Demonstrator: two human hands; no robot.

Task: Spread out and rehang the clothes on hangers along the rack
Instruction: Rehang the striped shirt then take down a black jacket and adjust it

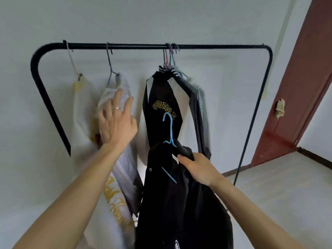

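Observation:
A black metal rack (136, 46) spans the view against a pale wall. A cream garment (79, 108) hangs at its left end. Beside it hangs a white garment (116, 87), and my left hand (116, 123) lies flat on it with fingers spread. Near the bar's middle several hangers (169, 56) are bunched, carrying a black-and-white jacket with yellow lettering (163, 105) and grey clothes behind it. My right hand (195, 168) grips the shoulder of a black shirt (170, 194) on a blue hanger (169, 130), held below the bar and off the rack.
A dark red door (296, 87) stands open at the right, beside the rack's right leg (251, 123). Pale floor shows at the lower right. A stretch of bare bar runs between the white garment and the bunched hangers, and another to their right.

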